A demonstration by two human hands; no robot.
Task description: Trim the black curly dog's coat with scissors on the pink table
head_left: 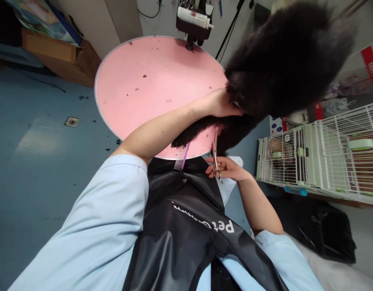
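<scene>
A fluffy black dog (283,64) fills the upper right, over the right part of the round pink table (162,81). My left hand (224,104) reaches across the table and grips the dog from below; most of its fingers are hidden in the fur. Silver scissors (215,149) are in my right hand (227,167), fingers at the handles. Their blades point up to the dark fur near the table's front rim. A comb with a purple spine (184,157) overlaps the front rim, close to my black apron (174,226).
A tool holder with a white bottle (194,17) is fixed at the table's far edge. White wire cages (295,153) stand at right, above a black bag (319,230). Cardboard boxes (59,60) are at upper left. Tufts of black hair dot the table and blue floor (38,182).
</scene>
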